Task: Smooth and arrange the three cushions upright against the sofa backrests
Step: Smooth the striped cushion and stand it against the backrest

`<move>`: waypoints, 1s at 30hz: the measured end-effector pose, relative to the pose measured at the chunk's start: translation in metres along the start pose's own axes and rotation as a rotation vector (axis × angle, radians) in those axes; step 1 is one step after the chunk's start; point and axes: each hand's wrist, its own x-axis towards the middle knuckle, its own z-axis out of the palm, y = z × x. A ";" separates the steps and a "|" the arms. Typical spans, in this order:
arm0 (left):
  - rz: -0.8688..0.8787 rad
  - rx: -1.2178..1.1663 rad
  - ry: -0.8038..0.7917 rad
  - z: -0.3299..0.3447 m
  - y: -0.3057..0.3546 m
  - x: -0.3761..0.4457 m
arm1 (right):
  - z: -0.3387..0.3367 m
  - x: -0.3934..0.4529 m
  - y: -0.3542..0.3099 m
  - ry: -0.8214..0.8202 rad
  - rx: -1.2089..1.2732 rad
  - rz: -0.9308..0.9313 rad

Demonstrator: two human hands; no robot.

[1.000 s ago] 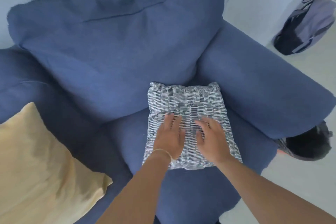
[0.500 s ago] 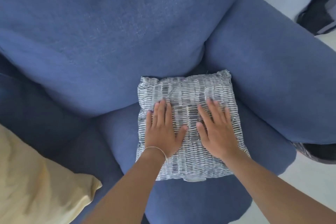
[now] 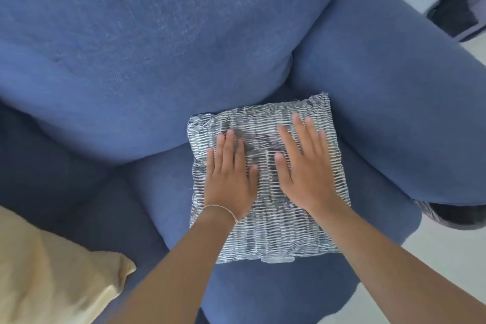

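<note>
Head view, looking down on the corner seat of a blue sofa. The striped cushion lies flat on the seat, its far edge just short of the large blue backrest and its right side beside the padded armrest. Both palms rest flat on its cover: the left hand toward the left half, the right hand toward the right half, fingers of each extended and spread, gripping nothing (a thin bracelet circles the left wrist). The hands appear engaged in the smoothing step; the fabric between them shows fine ripples and slight motion blur. A yellow cushion is partly visible at lower left, resting on the neighbouring seat; whether it stands upright cannot be told from this angle. A third cushion is not in view. Judged from this arrangement, the task is at an early to middle stage: the striped cushion remains to be stood upright against the backrest, and the state of the other two is unconfirmed.
</note>
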 end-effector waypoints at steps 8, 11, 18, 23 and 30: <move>-0.115 0.007 -0.256 0.028 -0.012 -0.004 | 0.029 0.010 -0.008 -0.274 -0.118 0.030; -0.083 0.026 -0.248 0.030 -0.017 -0.014 | 0.010 0.018 -0.016 -0.082 -0.057 -0.052; 0.001 0.077 -0.259 0.018 -0.034 -0.015 | 0.019 0.009 0.061 -0.441 -0.259 -0.164; 0.005 -0.076 0.031 -0.007 -0.001 -0.004 | 0.030 -0.004 0.043 -0.317 -0.232 -0.135; -0.009 0.013 -0.200 0.029 0.011 0.003 | 0.021 -0.012 0.002 -0.069 -0.074 -0.004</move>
